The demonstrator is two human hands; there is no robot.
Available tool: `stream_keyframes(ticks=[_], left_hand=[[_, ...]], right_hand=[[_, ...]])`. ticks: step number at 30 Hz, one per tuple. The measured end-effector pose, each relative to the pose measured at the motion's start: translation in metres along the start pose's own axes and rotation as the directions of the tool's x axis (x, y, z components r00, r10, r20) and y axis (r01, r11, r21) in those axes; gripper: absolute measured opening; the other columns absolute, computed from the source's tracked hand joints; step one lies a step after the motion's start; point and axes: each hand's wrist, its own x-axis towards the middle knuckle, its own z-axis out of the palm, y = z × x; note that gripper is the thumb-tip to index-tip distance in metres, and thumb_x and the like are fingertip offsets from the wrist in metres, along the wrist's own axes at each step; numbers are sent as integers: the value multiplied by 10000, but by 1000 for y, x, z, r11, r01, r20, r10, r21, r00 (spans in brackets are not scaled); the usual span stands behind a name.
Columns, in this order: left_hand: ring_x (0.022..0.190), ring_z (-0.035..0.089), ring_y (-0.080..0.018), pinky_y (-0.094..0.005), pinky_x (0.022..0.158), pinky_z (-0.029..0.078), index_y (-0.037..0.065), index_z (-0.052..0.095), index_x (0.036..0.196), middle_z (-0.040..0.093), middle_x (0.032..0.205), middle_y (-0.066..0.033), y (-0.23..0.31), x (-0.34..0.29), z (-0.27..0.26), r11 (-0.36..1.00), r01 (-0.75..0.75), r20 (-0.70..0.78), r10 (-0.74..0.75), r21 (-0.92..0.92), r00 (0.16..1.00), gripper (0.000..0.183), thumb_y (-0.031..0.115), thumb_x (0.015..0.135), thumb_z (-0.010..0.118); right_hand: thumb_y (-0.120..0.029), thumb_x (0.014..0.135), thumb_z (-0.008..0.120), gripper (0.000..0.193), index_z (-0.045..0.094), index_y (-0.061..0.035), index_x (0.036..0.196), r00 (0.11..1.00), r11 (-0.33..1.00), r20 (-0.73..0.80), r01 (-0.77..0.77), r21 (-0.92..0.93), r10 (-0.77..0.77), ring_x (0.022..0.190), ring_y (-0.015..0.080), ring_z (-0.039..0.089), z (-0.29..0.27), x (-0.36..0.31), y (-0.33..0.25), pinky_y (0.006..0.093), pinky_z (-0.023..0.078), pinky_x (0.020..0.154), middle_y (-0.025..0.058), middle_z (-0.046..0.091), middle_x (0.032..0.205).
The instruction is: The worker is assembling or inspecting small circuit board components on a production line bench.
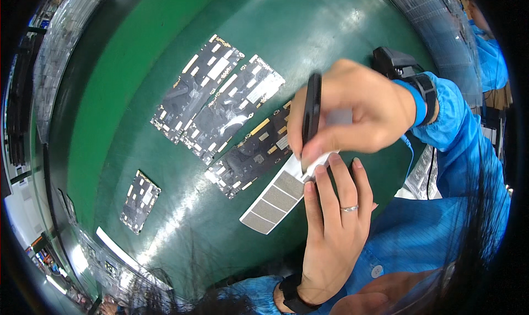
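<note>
My right hand (366, 108) grips black tweezers (312, 108) that point down. Their tip meets a white backing strip (254, 218) with several grey rectangular pads (288, 185). The right hand hides part of the strip's far end. My left hand (337, 216) lies with its fingers stretched out, the fingertips at the strip's near right edge, and wears a ring. Just left of the right hand is a dark circuit board (250, 158), partly covered by that hand. Two more circuit boards, a middle one (231, 108) and a far left one (197, 89), lie beside it.
A small circuit board (140, 201) lies apart at the left on the green mat (182, 227). Stacked clear plastic trays stand at the far left (66, 45) and far right (441, 34). A black device (392, 61) sits beyond my right wrist. Another person's blue sleeve (490, 64) shows at right.
</note>
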Motion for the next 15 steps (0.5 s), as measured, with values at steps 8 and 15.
stream_keyframes(ticks=[8,15], left_hand=[[1186,583,-405,-572,1029,486,61,612,1410,552,1360,-200,-15,15,-13,985,36,-95,-52,-171,994,740,593,904,705],[1349,546,-442,-543,1144,470,39,572,1465,480,1513,-249,-31,25,-7,988,152,-89,-155,-35,984,832,651,909,664]], right_hand=[[-171,1042,711,190,680,6,1106,934,966,-336,-29,258,118,826,83,678,-22,15,18,244,559,748,37,713,954],[-193,1028,732,219,677,8,1096,949,987,-305,-28,157,75,809,92,684,-16,15,20,245,561,733,40,710,928]])
